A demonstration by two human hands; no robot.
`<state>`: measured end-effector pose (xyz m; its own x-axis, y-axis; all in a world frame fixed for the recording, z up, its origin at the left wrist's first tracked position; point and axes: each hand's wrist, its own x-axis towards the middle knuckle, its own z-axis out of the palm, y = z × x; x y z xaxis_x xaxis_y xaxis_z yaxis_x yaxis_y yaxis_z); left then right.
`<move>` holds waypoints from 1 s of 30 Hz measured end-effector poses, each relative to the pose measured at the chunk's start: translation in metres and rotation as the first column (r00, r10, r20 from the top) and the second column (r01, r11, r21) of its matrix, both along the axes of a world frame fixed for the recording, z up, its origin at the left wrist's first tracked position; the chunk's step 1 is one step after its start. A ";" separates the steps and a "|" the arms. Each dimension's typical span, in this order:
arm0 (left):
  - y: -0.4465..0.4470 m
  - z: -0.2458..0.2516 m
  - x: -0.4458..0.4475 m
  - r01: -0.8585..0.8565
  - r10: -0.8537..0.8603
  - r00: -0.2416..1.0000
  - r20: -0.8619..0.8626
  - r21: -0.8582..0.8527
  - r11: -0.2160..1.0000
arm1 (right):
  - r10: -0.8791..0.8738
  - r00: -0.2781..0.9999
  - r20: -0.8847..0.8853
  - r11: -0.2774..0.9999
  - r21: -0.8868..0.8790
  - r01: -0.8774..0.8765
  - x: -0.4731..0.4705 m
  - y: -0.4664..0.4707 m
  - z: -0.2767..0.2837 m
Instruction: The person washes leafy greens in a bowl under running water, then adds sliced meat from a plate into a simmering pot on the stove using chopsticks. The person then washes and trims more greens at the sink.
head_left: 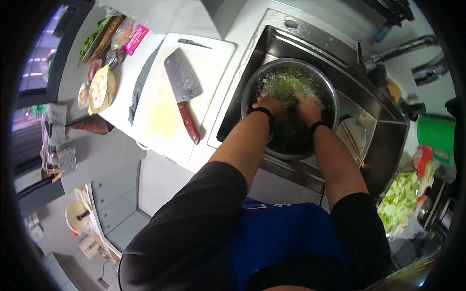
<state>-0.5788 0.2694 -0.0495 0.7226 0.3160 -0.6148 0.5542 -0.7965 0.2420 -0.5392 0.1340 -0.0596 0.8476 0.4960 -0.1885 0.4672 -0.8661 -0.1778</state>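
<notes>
A large round stainless steel bowl [333, 91] stands in the sink [389, 138], holding water and leafy greens [287, 84]. My left hand [268, 103] is in the bowl at the near left side of the greens, its fingers partly under water. Beside it on the right, my right hand [309, 108] also dips into the water against the greens. Blur and splashing hide the fingertips of both hands. Left of the sink, a cleaver with a red handle [188, 122] lies on a white cutting board [214, 47].
Chopsticks [351, 142] rest on a dish [358, 127] in the sink, right of the bowl. A faucet [400, 51] rises behind. Cut lettuce [398, 200] fills a container at the right. A yellow bowl of white pieces [109, 98] stands left of the board.
</notes>
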 end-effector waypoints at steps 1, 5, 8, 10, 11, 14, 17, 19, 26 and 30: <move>-0.004 -0.012 0.005 -0.036 0.036 0.999 0.002 -0.020 0.999 | -0.139 0.983 -0.123 0.989 0.030 0.143 0.003 -0.001 -0.002; 0.007 -0.054 0.030 0.594 -0.606 0.795 -0.025 -0.171 0.786 | 0.055 0.996 -0.073 0.998 -0.024 -0.057 0.012 -0.002 -0.002; 0.009 -0.067 0.024 0.236 -0.231 0.972 0.052 -0.177 0.955 | -0.150 0.976 -0.158 0.987 -0.077 0.140 0.016 -0.003 0.000; 0.007 -0.065 0.012 0.018 -0.011 0.996 0.084 -0.081 0.997 | -0.370 0.925 0.086 0.928 0.068 0.365 0.015 0.001 -0.005; 0.001 -0.062 0.008 0.007 -0.005 0.993 0.121 -0.015 1.000 | -0.239 0.969 0.065 0.970 -0.021 0.241 0.017 0.002 -0.008; 0.001 -0.051 0.000 0.035 -0.015 0.985 0.170 -0.119 0.992 | 0.114 0.991 0.067 0.993 -0.036 -0.112 0.020 0.001 -0.024; 0.004 -0.042 -0.001 -0.022 0.044 0.993 0.111 -0.195 0.980 | -0.430 0.898 0.092 0.900 0.122 0.418 0.030 -0.003 -0.036; 0.008 -0.032 0.002 -0.088 0.099 0.994 0.055 -0.174 0.981 | -0.157 0.974 0.164 0.987 0.056 0.150 0.033 -0.003 -0.038; -0.005 0.054 -0.020 -0.117 0.112 0.990 0.086 0.061 0.991 | -0.063 0.998 0.008 0.995 -0.081 0.064 0.008 0.008 -0.009; 0.009 0.108 -0.044 0.213 -0.209 0.975 0.073 -0.048 0.976 | -0.152 0.978 -0.145 0.985 -0.105 0.137 0.016 -0.001 0.010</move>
